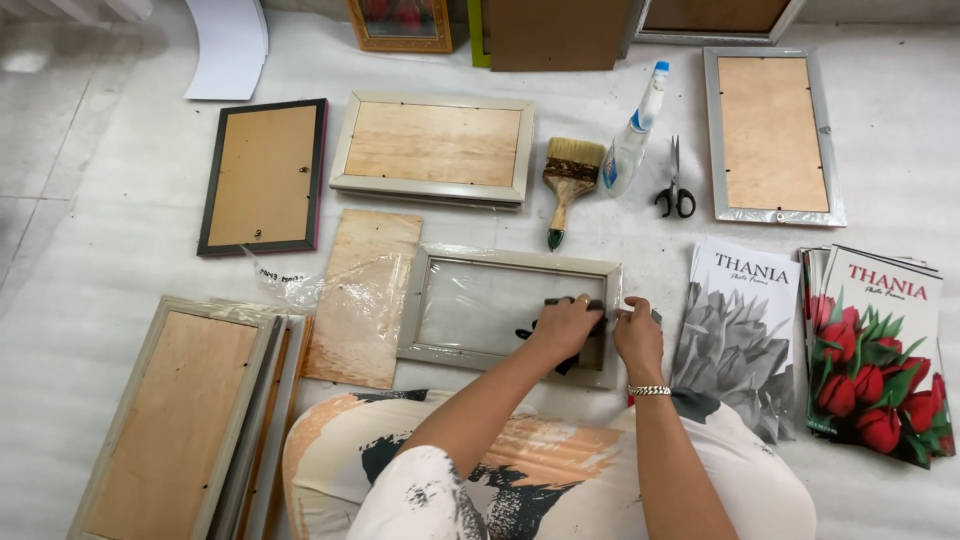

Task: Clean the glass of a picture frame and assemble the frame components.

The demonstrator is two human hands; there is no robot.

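A pale grey picture frame lies face down in front of me, its glass pane bare. My left hand presses a black cloth onto the pane's right end, fingers curled over it. My right hand, with a metal bracelet at the wrist, grips the frame's right edge. A plywood backing board, partly under clear plastic wrap, lies just left of the frame.
Beyond the frame lie a paintbrush, a spray bottle and scissors. Several face-down frames lie around, such as a dark one and a stack at my left. Flower prints, grey and red, lie right.
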